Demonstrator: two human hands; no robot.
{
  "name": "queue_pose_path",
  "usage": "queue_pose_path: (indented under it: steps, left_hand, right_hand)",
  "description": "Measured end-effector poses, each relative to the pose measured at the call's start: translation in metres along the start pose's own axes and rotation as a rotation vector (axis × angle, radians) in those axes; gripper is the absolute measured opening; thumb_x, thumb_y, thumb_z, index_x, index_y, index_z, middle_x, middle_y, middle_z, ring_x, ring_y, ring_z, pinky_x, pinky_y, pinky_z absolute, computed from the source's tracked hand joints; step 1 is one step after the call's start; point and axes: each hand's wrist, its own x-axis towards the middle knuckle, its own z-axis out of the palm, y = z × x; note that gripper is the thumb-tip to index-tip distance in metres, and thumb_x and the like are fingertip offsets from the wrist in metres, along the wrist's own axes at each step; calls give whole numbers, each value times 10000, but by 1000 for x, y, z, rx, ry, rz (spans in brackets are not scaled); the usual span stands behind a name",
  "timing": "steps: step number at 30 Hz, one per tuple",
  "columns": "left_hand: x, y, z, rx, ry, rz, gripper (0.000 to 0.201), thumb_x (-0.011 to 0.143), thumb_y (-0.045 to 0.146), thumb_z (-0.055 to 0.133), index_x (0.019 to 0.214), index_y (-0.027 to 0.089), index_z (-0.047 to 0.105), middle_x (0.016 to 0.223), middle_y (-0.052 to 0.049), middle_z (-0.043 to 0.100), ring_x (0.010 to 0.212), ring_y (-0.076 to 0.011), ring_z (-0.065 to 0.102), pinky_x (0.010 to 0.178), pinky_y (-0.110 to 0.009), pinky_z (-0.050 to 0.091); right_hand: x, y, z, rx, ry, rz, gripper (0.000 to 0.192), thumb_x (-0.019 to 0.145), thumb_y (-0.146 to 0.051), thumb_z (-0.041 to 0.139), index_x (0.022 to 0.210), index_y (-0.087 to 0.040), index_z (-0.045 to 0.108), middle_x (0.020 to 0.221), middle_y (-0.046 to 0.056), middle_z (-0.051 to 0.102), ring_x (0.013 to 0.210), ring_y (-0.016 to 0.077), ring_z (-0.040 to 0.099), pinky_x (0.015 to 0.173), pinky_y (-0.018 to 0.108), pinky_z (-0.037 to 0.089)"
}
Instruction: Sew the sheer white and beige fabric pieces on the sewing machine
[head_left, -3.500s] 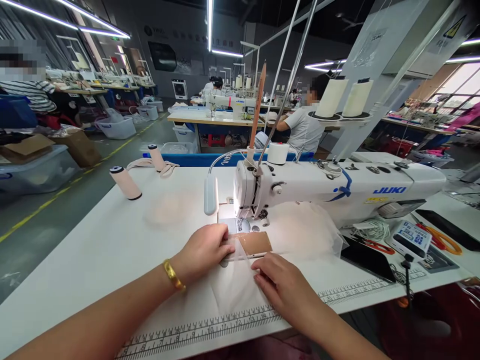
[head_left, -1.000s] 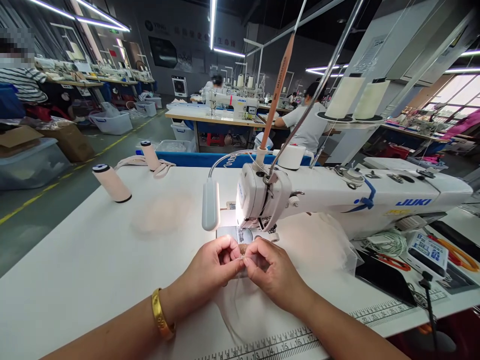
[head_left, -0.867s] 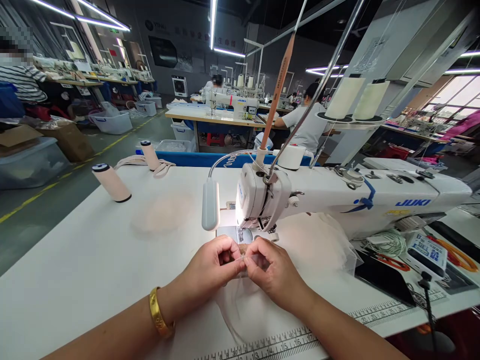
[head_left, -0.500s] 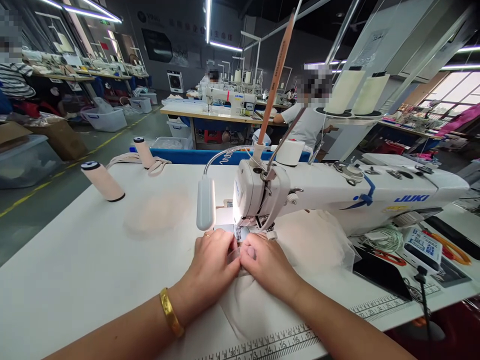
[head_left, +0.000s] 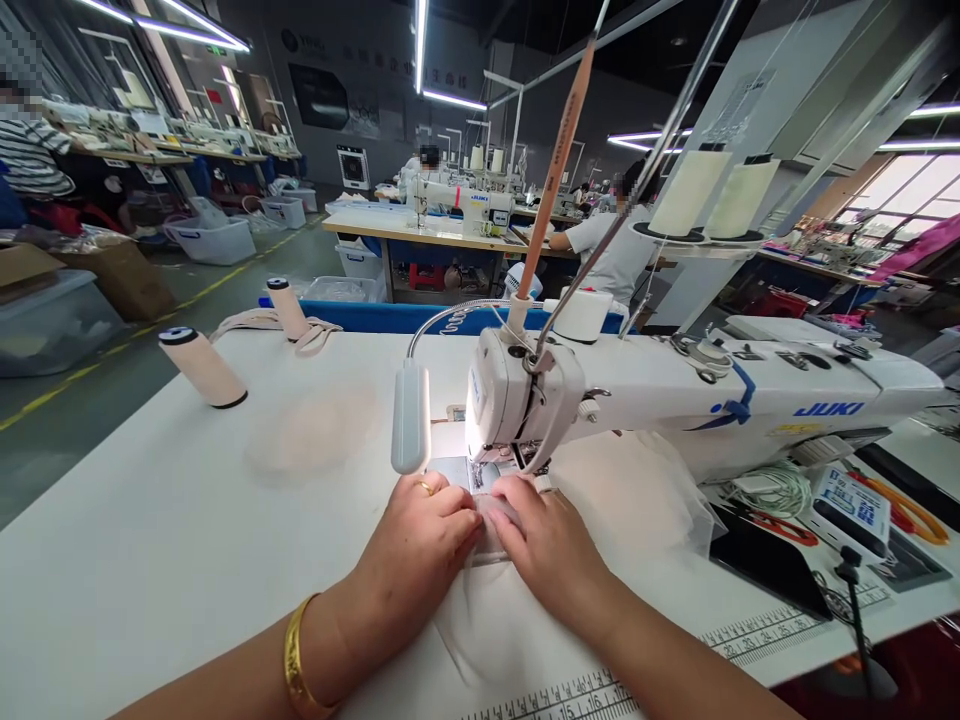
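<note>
Hands meet at the middle of the white bench (head_left: 150, 540), just in front of the sewing machine (head_left: 675, 395). Left hand (head_left: 416, 545), with a gold bangle (head_left: 296, 665) on its wrist, lies knuckles up, its fingers (head_left: 450, 500) curled down onto a piece of thin white cloth (head_left: 487, 620). Right hand (head_left: 551, 545) sits at three o'clock of it, nearly touching, its fingers likewise bent and pressing the cloth's far edge flat close to the needle; whether either hand pinches the cloth or only presses it I cannot tell. From the hands the cloth spreads toward six o'clock, reaching a printed ruler (head_left: 570, 695) along the bench's near edge. At twelve o'clock of the left hand hangs a small lamp (head_left: 411, 430) on a bent neck. Two pale thread spools (head_left: 201, 368) stand well apart at ten o'clock.
</note>
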Motion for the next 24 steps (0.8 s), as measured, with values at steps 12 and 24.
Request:
queue_pose_path:
  steps: [12,24]
  left_hand:
    - [-4,2,3,24,67,7,209,1014,166,509,958,208,707,925,-41,721,845,-240,579,772,-405,406]
    - [0,4,4,81,-16,-44,131,971,182,563,1004,190,689,1017,-64,717,916,-280,588,806,-450,432]
  right_hand:
    - [4,7,2,-95,128,-213,318,941,-43,475,1070,-223,703,1085,71,718,591,164,474,596,308,386]
    - [9,12,7,-180,127,-147,298,916,-73,522,1071,-235,717,1138,78,738,858,246,645,684,334,486]
